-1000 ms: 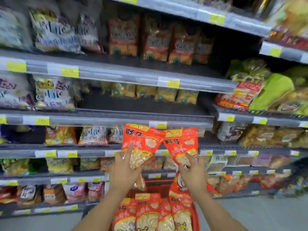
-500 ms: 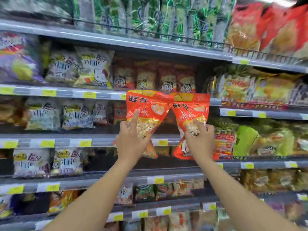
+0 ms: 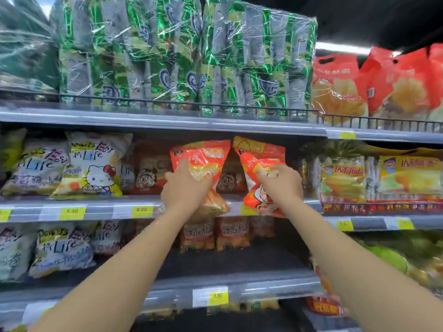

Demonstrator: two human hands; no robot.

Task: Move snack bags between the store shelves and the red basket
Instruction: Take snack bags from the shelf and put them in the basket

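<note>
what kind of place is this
Most likely a supermarket snack aisle: tiered metal shelves packed with snack bags, yellow price tags along the shelf edges, and film-wrapped green multipacks stacked on top.

— What are the two orange-red snack bags made of, the one in the left hand (image 3: 185,188) and the one in the right hand (image 3: 281,184)?

— Thin glossy plastic film; the left bag (image 3: 203,159) and right bag (image 3: 260,155) crinkle and catch the light.

— And the green packs (image 3: 187,56) along the top shelf's front edge?

— Shiny foil-like packets under clear, wrinkled plastic wrap, behind a thin dark metal wire rail (image 3: 167,104).

— The shelf (image 3: 167,122) itself?

— Smooth grey metal with a dull sheen; matt yellow paper price tags (image 3: 142,210) sit on the lower shelf's front edge.
</note>
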